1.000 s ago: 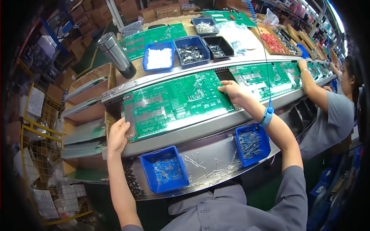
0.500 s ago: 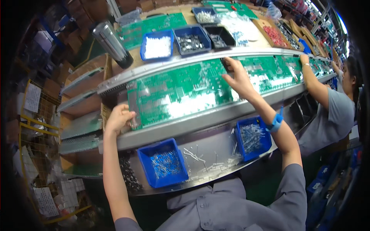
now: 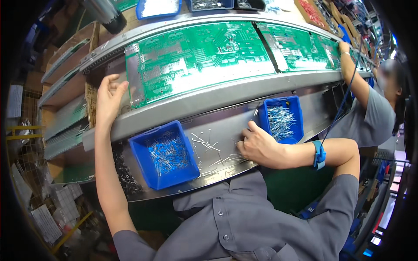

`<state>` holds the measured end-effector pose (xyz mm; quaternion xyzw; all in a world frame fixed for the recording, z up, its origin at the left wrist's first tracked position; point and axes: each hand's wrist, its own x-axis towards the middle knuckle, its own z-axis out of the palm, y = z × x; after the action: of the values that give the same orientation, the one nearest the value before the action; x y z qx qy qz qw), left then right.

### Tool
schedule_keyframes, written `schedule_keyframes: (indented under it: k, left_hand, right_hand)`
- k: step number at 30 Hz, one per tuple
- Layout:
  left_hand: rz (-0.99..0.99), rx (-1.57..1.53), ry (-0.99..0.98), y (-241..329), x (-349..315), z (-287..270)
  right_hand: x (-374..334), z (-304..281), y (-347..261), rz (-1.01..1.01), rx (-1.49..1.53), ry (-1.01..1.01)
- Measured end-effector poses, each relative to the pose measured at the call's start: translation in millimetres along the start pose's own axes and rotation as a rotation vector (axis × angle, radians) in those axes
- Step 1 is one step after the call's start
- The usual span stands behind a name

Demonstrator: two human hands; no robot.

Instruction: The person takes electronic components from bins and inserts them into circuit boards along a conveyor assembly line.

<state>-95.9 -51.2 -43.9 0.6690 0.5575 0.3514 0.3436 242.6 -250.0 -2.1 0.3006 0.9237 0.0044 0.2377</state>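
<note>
A large green circuit board [image 3: 196,56] lies flat on the rail line in front of me, with a second green board [image 3: 300,50] to its right. At the first board's left end, my left hand [image 3: 109,99] is held with thumb and forefinger apart, nothing visible in it. My right hand [image 3: 263,147] is low over the metal tray [image 3: 226,126], its fingers curled down beside loose leaded parts [image 3: 207,143]; whatever they pinch is hidden. Just behind it stands a blue bin [image 3: 300,124] of thin-leaded parts. Another blue bin [image 3: 141,158], holding blue-bodied leaded components, sits left of the loose parts.
Small black parts [image 3: 125,176] lie at the tray's left end. Slotted wooden racks [image 3: 69,82] holding boards stand left. Behind the rail [image 3: 196,93] are a steel flask [image 3: 104,15] and bins, including a blue one [image 3: 138,13]. A co-worker's arm [image 3: 352,69] reaches over the line at right.
My right hand has come back from the board's right end down to the tray. My left hand has moved off the board's left edge. The view has tilted downward.
</note>
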Motion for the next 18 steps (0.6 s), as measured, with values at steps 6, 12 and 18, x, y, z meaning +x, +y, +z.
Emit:
schedule_keyframes:
  k: [6, 12, 18]
  left_hand:
    - [0.026, -0.050, 0.092, 12.6, -4.6, 9.3]
    - [0.094, 0.025, 0.145, 15.5, -9.4, 14.3]
    - [0.162, 0.103, 0.204, 32.6, -16.8, 19.4]
  right_hand:
    - [14.8, 7.2, 8.6, -0.124, 0.170, -0.015]
    - [38.1, -2.0, 23.6, 0.046, 0.389, 0.369]
    - [28.4, -12.3, 17.3, 0.356, 0.581, 0.129]
